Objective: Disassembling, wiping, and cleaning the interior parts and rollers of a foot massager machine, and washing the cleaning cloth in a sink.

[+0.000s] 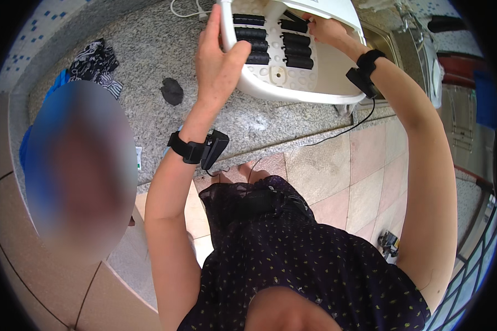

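A white foot spa basin (302, 97) sits on the speckled granite counter (149, 132), tipped so that its inside faces me. Two columns of black massage rollers (297, 50) line its bumpy floor. My left hand (220, 62) grips the basin's left rim, with the thumb over the edge and the fingers along the outer wall. Inside the basin, near the far right, my right hand (325, 31) pinches a slim dark piece (295, 17) that lies slanted by the uppermost rollers. My fingertips partly hide that piece, so its kind is unclear.
A dark grey crumpled cloth (172, 91) and a black-and-white patterned cloth (93, 62) lie on the counter's left. A white cable (182, 15) runs behind the basin. A metal sink (380, 43) with a tap (405, 22) is at right. A blurred patch hides the left side.
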The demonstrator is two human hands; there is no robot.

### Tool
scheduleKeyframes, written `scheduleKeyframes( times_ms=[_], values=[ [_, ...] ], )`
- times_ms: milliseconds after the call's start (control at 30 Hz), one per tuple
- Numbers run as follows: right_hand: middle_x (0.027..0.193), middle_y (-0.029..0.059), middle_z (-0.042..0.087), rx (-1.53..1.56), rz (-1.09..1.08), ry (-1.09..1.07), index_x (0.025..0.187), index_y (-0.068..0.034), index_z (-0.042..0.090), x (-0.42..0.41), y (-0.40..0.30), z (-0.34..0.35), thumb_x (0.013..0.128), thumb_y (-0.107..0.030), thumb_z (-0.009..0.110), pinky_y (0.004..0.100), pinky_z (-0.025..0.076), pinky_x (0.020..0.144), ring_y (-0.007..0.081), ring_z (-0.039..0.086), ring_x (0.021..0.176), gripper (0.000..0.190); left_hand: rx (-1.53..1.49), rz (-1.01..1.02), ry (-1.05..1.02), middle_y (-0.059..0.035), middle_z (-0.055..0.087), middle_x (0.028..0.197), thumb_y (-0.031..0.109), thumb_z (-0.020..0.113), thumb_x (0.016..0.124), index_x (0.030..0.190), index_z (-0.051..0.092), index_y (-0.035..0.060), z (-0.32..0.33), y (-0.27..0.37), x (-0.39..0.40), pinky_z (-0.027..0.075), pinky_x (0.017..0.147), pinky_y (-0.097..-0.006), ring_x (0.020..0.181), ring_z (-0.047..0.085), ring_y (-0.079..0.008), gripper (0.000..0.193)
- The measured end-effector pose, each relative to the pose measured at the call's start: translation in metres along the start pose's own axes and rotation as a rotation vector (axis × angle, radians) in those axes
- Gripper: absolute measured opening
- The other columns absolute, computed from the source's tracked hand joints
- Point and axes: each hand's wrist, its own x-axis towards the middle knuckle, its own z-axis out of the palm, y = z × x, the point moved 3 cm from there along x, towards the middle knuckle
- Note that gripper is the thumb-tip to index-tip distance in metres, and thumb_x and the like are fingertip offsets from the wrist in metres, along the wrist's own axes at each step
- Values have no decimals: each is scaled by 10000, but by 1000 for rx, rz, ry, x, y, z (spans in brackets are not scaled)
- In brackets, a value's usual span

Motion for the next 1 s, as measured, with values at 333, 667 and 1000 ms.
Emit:
scheduleKeyframes(
  times_ms=[333, 667, 1000],
  values=[
    [808, 2, 647, 235, 129, -108, 1274, -140, 588, -3, 6, -5, 992, -162, 491, 229, 448, 506, 77, 549, 627, 298, 97, 86, 86, -246, 530, 1287, 103, 572, 752, 1513, 328, 17, -3, 16, 6, 421, 1033, -401, 1200, 530, -356, 805],
    [669, 63, 655, 205, -12, -140, 1166, -34, 641, -73, -40, -29, 890, -138, 541, 301, 500, 463, 152, 628, 510, 312, -9, -15, -8, -179, 497, 1379, 191, 598, 792, 1535, 306, 8, 5, 0, 2, 461, 981, -353, 1194, 543, -249, 819],
    [1149, 251, 654, -195, -57, 67, 1201, -11, 646, -6, -124, -15, 828, -113, 574, 471, 524, 873, 380, 644, 1068, 393, 90, 30, -1, -171, 481, 1284, 220, 626, 777, 1538, 309, 27, 3, -3, 2, 458, 959, -362, 1150, 531, -253, 847]
  ],
)
